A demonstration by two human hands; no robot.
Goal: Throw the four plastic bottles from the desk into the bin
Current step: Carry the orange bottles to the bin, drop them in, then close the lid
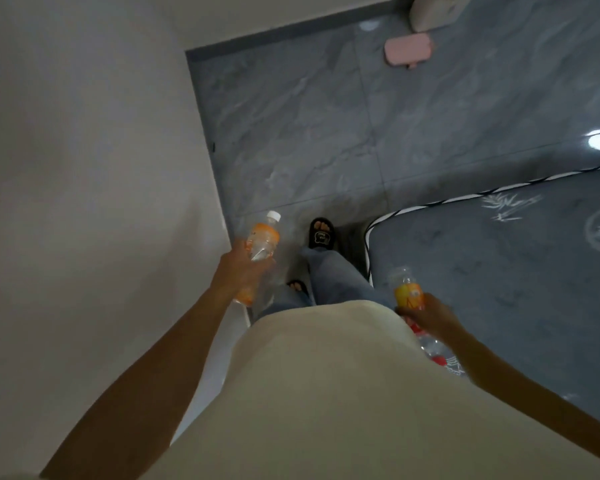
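Observation:
My left hand (238, 271) grips clear plastic bottles with orange labels: one with a white cap (262, 237) points forward, and a second (246, 296) shows below the hand. My right hand (426, 311) holds a bottle with a yellow-orange label (407, 291), and a clear bottle with a red label (433, 351) hangs under the same hand, partly hidden by my wrist. No desk is in view. A pink lidded container (409, 50) stands far ahead on the floor; I cannot tell whether it is the bin.
A white wall (101, 168) runs close along my left. A grey patterned mattress (516, 271) lies to my right, its corner near my legs. Grey tiled floor (326, 133) stretches ahead between them. A white object (437, 10) sits behind the pink container.

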